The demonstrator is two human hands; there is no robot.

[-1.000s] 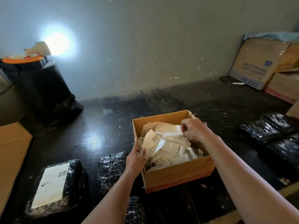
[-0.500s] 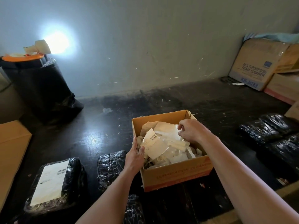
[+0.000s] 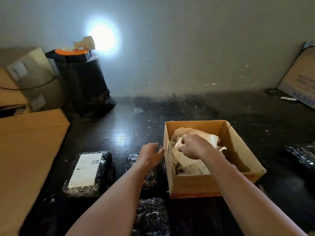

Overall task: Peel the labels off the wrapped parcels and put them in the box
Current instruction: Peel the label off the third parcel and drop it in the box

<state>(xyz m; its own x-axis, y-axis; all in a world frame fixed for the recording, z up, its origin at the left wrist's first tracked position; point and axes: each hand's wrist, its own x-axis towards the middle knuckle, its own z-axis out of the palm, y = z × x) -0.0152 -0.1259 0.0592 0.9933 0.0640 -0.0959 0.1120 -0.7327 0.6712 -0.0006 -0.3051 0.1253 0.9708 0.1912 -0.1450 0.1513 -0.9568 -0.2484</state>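
**Right hand pressing labels into the box, left hand hovering loose**

Right now I am looking down at an open cardboard box (image 3: 238,159) sitting on the dark floor (image 3: 119,133), with a heap of peeled white labels (image 3: 187,160) lying inside it. My right hand (image 3: 192,146) is reaching over the near rim into the box, its fingers (image 3: 183,142) curling around one curved label at the top of the heap and gripping it. My left hand (image 3: 150,155) is hanging just outside the box's left wall, fingers loosely spread and holding nothing, the fingertips (image 3: 161,150) nearly touching the cardboard edge.

Under my left wrist a black wrapped parcel (image 3: 148,176) is lying beside the box, its top mostly hidden by my forearm. Further left of those fingers, a second wrapped parcel (image 3: 88,174) is lying flat with a white barcode label (image 3: 87,169) stuck on top. A third parcel (image 3: 151,217) is lying between my forearms, nearest to me. Off to the far right of my right hand, more black parcels (image 3: 305,157) are sitting at the frame edge.
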